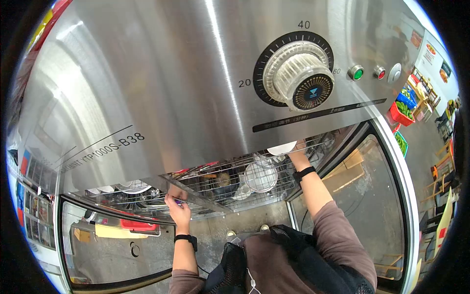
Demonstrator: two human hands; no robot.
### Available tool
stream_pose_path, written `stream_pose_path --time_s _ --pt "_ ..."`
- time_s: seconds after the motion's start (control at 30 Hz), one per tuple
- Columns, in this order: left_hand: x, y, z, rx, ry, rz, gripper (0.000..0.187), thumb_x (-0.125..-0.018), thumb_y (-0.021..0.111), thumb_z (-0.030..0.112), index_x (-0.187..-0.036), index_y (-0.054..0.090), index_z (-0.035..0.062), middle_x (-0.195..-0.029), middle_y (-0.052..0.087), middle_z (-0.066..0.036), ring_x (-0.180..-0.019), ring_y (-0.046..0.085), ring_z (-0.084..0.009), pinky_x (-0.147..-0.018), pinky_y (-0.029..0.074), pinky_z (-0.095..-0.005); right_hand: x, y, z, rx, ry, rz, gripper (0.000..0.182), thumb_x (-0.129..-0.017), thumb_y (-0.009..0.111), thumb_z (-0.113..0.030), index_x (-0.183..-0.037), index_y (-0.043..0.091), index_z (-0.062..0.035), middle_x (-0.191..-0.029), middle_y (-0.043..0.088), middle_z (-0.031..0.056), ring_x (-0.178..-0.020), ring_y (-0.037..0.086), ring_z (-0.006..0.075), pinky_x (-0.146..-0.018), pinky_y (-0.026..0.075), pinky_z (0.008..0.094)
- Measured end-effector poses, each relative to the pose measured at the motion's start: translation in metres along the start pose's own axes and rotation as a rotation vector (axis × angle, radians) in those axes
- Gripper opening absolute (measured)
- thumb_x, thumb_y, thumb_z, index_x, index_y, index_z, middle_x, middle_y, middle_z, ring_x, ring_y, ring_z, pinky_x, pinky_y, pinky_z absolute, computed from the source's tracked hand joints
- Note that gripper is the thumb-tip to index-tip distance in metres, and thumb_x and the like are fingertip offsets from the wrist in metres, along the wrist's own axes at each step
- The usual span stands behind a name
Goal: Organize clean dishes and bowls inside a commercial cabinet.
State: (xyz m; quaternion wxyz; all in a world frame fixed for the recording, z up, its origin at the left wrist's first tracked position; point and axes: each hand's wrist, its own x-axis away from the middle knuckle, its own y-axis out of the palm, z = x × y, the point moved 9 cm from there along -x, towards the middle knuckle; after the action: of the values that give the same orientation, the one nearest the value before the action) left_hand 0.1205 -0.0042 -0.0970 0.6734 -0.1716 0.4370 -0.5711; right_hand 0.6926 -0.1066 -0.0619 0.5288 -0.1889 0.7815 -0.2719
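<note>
A steel cabinet with glass doors stands before me, with wire racks (223,188) of dishes inside. My right hand (297,153) reaches into its right side and grips the edge of a white plate (282,148). The fingertips are partly hidden under the steel panel. My left hand (178,208) is at the front edge of the left rack, beside the slanting metal centre post (196,195). Its fingers are curled, with a small purple spot showing by them; what they hold I cannot make out. Below the right hand, white dishes (260,177) sit in the rack.
Both glass doors, left (115,250) and right (364,196), swing out on either side of me. Above is the steel panel with a timer dial (306,78) and buttons (359,73). Crates of green vegetables (402,113) stand far right.
</note>
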Motion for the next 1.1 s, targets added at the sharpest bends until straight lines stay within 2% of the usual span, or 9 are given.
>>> stream_pose_path --time_s 0.17,0.27,0.3,0.37,0.47,0.5,0.63,0.8,1.1 --pt "-0.002 -0.002 0.002 0.001 0.090 0.009 0.062 -0.076 0.058 -0.001 -0.135 0.042 -0.0024 -0.145 0.042 -0.028 -0.121 0.054 -0.0524 -0.097 0.050 -0.0526 -0.003 -0.003 0.011 -0.008 0.014 0.030 0.035 -0.086 0.068 -0.031 -0.109 0.071 -0.0051 -0.109 0.071 0.0222 -0.101 0.067 0.0438 -0.090 0.053 0.0519" --pt "-0.002 -0.003 -0.003 -0.016 0.131 0.016 0.061 -0.076 0.057 -0.001 -0.135 0.042 -0.0006 -0.144 0.043 -0.026 -0.119 0.055 -0.0524 -0.095 0.051 -0.0531 -0.002 -0.009 0.021 -0.274 0.069 0.115 0.036 -0.085 0.070 -0.032 -0.110 0.071 -0.0057 -0.109 0.071 0.0225 -0.098 0.068 0.0429 -0.088 0.055 0.0491" --pt "-0.003 -0.002 -0.005 0.020 0.091 -0.019 0.062 -0.076 0.058 -0.002 -0.135 0.042 0.0000 -0.142 0.044 -0.026 -0.119 0.055 -0.0514 -0.095 0.051 -0.0538 -0.001 0.003 0.029 -0.454 0.190 0.099 0.037 -0.085 0.070 -0.032 -0.110 0.072 -0.0059 -0.110 0.071 0.0232 -0.100 0.068 0.0430 -0.089 0.054 0.0483" --pt "-0.006 -0.004 -0.007 0.056 0.101 -0.030 0.061 -0.075 0.058 -0.002 -0.135 0.043 0.0002 -0.141 0.044 -0.026 -0.119 0.054 -0.0508 -0.094 0.051 -0.0538 0.010 0.025 0.049 -0.314 0.396 -0.188 0.043 -0.083 0.073 -0.033 -0.116 0.070 -0.0069 -0.121 0.069 0.0235 -0.116 0.063 0.0414 -0.099 0.050 0.0465" --pt "-0.005 0.000 -0.014 0.063 0.167 -0.011 0.061 -0.073 0.058 -0.004 -0.133 0.046 0.0009 -0.137 0.046 -0.026 -0.119 0.055 -0.0495 -0.094 0.051 -0.0533 0.042 0.085 0.065 -0.394 0.336 -0.102 0.050 -0.082 0.075 -0.034 -0.123 0.067 -0.0079 -0.128 0.067 0.0214 -0.126 0.058 0.0388 -0.106 0.046 0.0466" --pt "-0.005 0.001 -0.015 0.074 0.196 -0.001 0.061 -0.073 0.058 -0.005 -0.133 0.046 0.0013 -0.137 0.046 -0.025 -0.118 0.055 -0.0495 -0.093 0.051 -0.0533 0.039 0.065 0.019 0.019 0.130 -0.209 0.055 -0.080 0.078 -0.031 -0.128 0.065 -0.0087 -0.130 0.066 0.0193 -0.128 0.058 0.0373 -0.106 0.047 0.0482" --pt "-0.007 -0.005 -0.014 0.149 0.215 -0.037 0.061 -0.073 0.058 -0.004 -0.132 0.048 0.0033 -0.132 0.049 -0.025 -0.116 0.056 -0.0492 -0.090 0.051 -0.0533 0.040 0.079 -0.053 -0.195 0.194 -0.277 0.045 -0.082 0.073 -0.024 -0.123 0.066 -0.0075 -0.124 0.067 0.0206 -0.122 0.059 0.0409 -0.108 0.044 0.0503" --pt "-0.011 -0.010 -0.024 0.152 0.218 -0.148 0.060 -0.074 0.060 0.001 -0.134 0.051 0.0058 -0.135 0.051 -0.024 -0.117 0.058 -0.0468 -0.084 0.056 -0.0529 0.036 0.100 -0.129 -0.116 -0.024 -0.098 0.035 -0.089 0.063 -0.026 -0.117 0.068 -0.0056 -0.115 0.070 0.0183 -0.106 0.065 0.0410 -0.094 0.051 0.0526" --pt "-0.013 -0.020 -0.036 0.187 0.284 -0.285 0.061 -0.077 0.061 0.008 -0.137 0.052 0.0097 -0.137 0.053 -0.019 -0.106 0.066 -0.0429 -0.081 0.058 -0.0515 0.027 0.106 -0.166 -0.089 0.138 -0.254 0.031 -0.093 0.057 -0.031 -0.111 0.070 -0.0095 -0.110 0.072 0.0122 -0.101 0.067 0.0350 -0.089 0.054 0.0470"
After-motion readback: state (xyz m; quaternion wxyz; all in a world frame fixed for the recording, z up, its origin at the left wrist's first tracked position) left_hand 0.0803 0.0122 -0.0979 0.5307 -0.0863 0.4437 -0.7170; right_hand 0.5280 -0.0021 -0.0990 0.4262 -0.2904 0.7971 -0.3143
